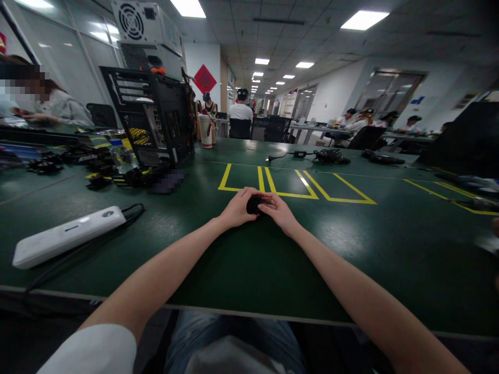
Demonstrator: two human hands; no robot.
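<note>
Both hands meet near the middle of the green table. Between them is a small, dark, rounded object; its kind is too small and too covered to make out. My left hand curls round its left side and top, thumb at the bottom. From the right, my right hand presses thumb and fingers against it. The fingertips of the two hands touch or nearly touch at the top. Just beyond the hands run yellow tape outlines on the tabletop.
A white power strip with a black cable lies at left. Behind it stand a black computer case, power supply units and a clear bottle. Farther back are a paper cup and coiled cables. Several people sit around the room.
</note>
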